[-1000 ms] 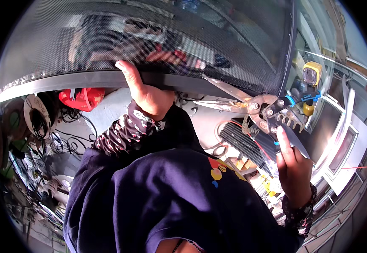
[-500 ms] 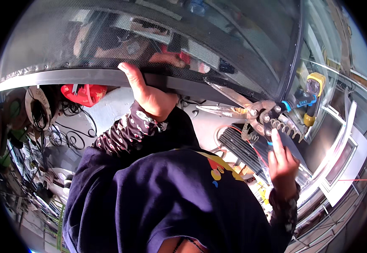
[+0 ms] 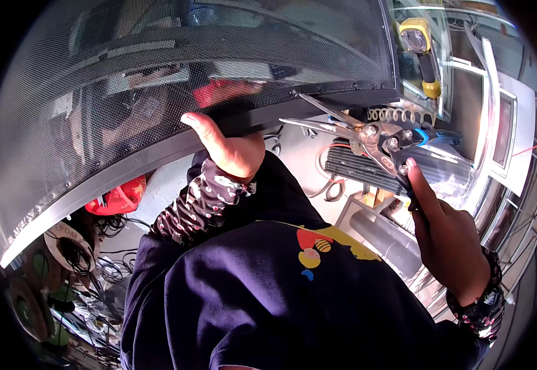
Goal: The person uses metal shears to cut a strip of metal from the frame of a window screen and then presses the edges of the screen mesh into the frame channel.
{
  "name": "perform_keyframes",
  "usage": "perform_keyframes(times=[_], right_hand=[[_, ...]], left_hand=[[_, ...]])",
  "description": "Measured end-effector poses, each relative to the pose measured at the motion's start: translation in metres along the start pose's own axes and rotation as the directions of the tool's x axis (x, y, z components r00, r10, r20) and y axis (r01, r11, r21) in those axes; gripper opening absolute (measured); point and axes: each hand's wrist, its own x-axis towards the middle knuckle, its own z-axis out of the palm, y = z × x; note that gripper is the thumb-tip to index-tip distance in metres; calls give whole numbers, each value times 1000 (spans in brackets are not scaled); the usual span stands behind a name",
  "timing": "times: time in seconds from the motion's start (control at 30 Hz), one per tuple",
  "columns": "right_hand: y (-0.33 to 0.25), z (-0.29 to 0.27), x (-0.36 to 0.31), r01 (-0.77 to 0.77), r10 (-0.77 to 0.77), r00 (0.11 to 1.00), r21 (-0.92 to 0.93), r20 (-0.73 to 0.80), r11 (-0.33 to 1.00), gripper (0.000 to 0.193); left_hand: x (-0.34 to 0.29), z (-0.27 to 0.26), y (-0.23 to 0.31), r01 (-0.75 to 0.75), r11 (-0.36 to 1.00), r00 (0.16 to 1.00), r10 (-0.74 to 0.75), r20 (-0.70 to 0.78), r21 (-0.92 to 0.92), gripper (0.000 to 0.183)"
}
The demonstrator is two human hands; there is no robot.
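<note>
A large black mesh screen (image 3: 250, 46) in a dark frame (image 3: 176, 143) spans the upper picture. My left hand (image 3: 237, 151) grips its near rail, thumb laid on top over the mesh edge and fingers hidden beneath. In my right hand (image 3: 447, 246) is the lower handle of a pair of metal snips (image 3: 370, 131), with my index finger stretched along it. The blue upper handle (image 3: 441, 137) stands apart from that hand. The blades are spread, and the upper tip appears to meet the mesh edge by a small screw; whether it touches, I cannot tell.
Beyond the screen's right corner lies a yellow-and-black power tool (image 3: 420, 55) on glass. A coiled hose (image 3: 401, 115) and stacked dark profiles (image 3: 361, 163) sit below the snips. Lower left are a red bag-like item (image 3: 117, 197), cables and a large spool (image 3: 71, 246).
The view has shifted, so the screen's right corner sits further left and its near rail slopes down leftward. My right hand has closed more around the handle; the snips stay spread near the rail.
</note>
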Motion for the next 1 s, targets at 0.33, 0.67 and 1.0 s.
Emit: perform_keyframes(times=[0.33,0.67,1.0], right_hand=[[3,104,-16,32,39,960,249,-276,968,60],[8,202,40,205,95,794,412,-600,888,53],[40,230,21,67,184,814,404,-551,912,41]], left_hand=[[-11,-7,2,-101,992,993,105,-45,78,69],[-7,-9,13,-152,983,912,100,399,101,61],[-3,-52,97,-235,895,972,215,93,380,66]])
